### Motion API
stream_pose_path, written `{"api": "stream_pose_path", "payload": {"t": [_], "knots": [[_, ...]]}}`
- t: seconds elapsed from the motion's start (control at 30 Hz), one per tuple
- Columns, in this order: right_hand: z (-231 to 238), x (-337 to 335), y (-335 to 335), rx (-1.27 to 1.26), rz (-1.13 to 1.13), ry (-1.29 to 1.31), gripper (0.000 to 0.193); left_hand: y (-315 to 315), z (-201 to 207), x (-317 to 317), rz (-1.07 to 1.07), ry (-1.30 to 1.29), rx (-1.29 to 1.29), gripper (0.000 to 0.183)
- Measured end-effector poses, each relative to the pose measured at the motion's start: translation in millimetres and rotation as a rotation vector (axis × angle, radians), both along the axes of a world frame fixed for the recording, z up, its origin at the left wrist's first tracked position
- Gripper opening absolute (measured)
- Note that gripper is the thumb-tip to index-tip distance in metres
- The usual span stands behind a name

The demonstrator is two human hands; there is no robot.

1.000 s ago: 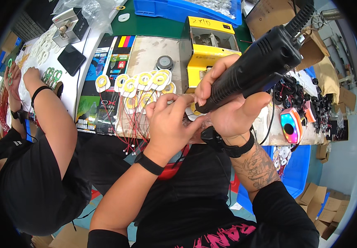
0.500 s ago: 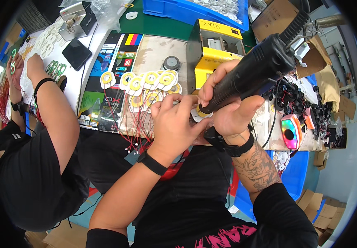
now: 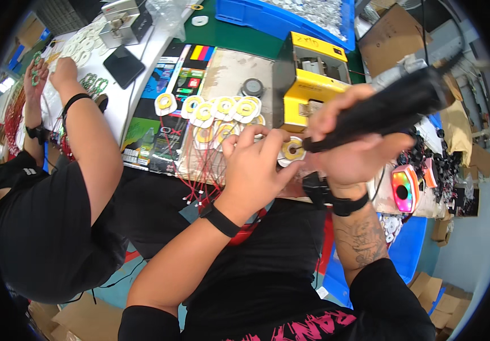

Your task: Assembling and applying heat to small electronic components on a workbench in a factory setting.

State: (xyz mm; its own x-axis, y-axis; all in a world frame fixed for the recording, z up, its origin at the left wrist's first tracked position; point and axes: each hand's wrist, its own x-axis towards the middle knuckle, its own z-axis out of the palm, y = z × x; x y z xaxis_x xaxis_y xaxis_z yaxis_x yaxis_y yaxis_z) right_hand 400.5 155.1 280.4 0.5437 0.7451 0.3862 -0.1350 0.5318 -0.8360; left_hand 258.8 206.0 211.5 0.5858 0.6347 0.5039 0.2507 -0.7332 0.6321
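The right hand (image 3: 350, 150) is wrapped around a black power tool (image 3: 390, 111), fingers clamped on its barrel, and they hide most of the grip; the tool's rear end and its cable run off toward the upper right, where the fisheye rim blurs them. The tool's long axis slants from upper right down to lower left, with its narrow tip pointing left and slightly down at a small white-and-yellow ring coil (image 3: 290, 151) near the front edge of the workbench (image 3: 228, 62). Whether the tip actually touches the coil cannot be made out. The left hand (image 3: 256, 167) sits just beside that coil, its fingers curled together and pinching the coil's left edge, though the fingertips cover the contact and part of the coil. Behind the left hand, a row of similar coils (image 3: 216, 111) with thin red wires (image 3: 199, 170) lies across the bench; the wires trail off the front edge and are partly hidden by the wrist. A yellow box-shaped machine (image 3: 307, 79) stands just behind the tool's tip. At the bench's far left end, another person's hands (image 3: 51, 74) work over more rings, too small to tell apart. A blue bin (image 3: 279, 20) at the back edge is cut off by the frame.
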Motion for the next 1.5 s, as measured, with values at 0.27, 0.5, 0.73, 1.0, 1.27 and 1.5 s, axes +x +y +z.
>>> {"api": "stream_pose_path", "payload": {"t": [0.27,0.5,0.73,1.0,1.27,1.5], "knots": [[5.0,59.4,7.8,0.061,-0.143,-0.152,0.092,64.0,6.6,-26.8,0.367,0.098,0.051,0.041],[-9.3,57.6,18.5,-0.039,-0.192,-0.335,0.092,87.4,-15.0,-21.9,0.408,0.298,0.019,0.035],[-18.1,56.0,16.8,-0.074,-0.198,-0.294,0.092,64.1,3.5,-17.4,0.339,0.191,0.058,0.033],[-16.3,38.1,-0.2,-0.050,-0.134,-0.146,0.103,-4.0,4.4,-2.6,-0.001,0.101,0.110,0.026],[-21.8,28.9,-2.3,-0.042,-0.122,-0.120,0.100,-8.5,-6.2,1.5,-0.037,0.133,0.144,0.023],[-24.1,24.1,-0.8,-0.083,-0.132,-0.145,0.103,-9.1,-7.0,1.4,-0.024,0.140,0.147,0.023]]}}
